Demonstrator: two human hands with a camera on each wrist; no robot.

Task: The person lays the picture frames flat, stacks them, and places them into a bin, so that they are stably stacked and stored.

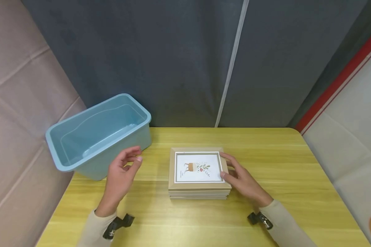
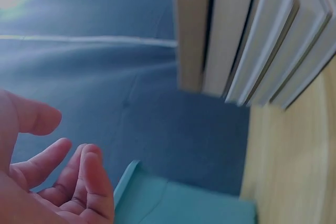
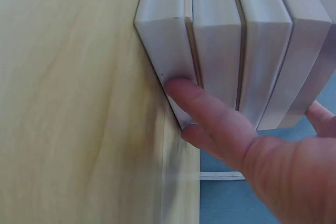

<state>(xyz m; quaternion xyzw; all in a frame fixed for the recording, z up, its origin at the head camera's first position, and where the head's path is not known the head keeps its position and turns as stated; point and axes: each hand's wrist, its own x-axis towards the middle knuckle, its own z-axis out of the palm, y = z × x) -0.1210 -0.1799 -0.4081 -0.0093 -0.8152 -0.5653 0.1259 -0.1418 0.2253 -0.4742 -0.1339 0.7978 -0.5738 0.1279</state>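
A stack of several picture frames [image 1: 199,195] lies on the table. The top picture frame [image 1: 196,187] has a pale wooden border and a print of a potted plant. At the stack's right side, my right hand [image 1: 239,178] touches the frames. In the right wrist view, extended fingers [image 3: 210,116] rest against the side edges of the lower frames. My left hand [image 1: 120,175] hovers left of the stack, holding nothing, its fingers loosely bent. The left wrist view shows the frames' edges [image 2: 226,40] apart from that hand.
A blue plastic bin [image 1: 111,156] stands at the table's back left, just beyond my left hand, with no contents visible. The yellow wood-grain table [image 1: 266,154] ends at a dark grey curtain [image 1: 173,68]. Pale panels flank both sides.
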